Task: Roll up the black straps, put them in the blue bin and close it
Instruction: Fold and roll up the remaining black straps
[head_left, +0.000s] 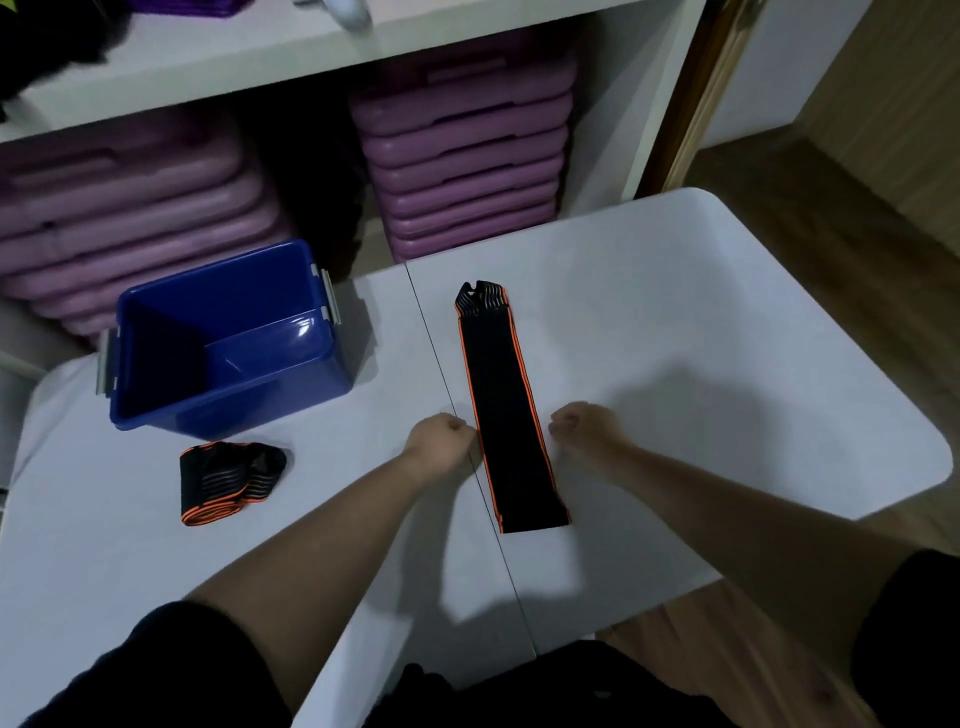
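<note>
A long black strap with orange edges (506, 410) lies flat and stretched out on the white table (701, 338), running away from me. My left hand (441, 441) rests as a fist just left of the strap's middle, and my right hand (584, 428) is a fist just right of it. Neither hand holds anything. A second black strap (228, 480), loosely bunched, lies at the left near the table's front. Behind it stands the open blue bin (223, 338), empty inside, with grey latches on its sides. No lid is in view.
A white shelf unit behind the table holds stacks of purple plastic lids or trays (462, 150). A seam (441, 374) runs down the table beside the strap. Wooden floor (857, 234) shows to the right past the table's rounded corner.
</note>
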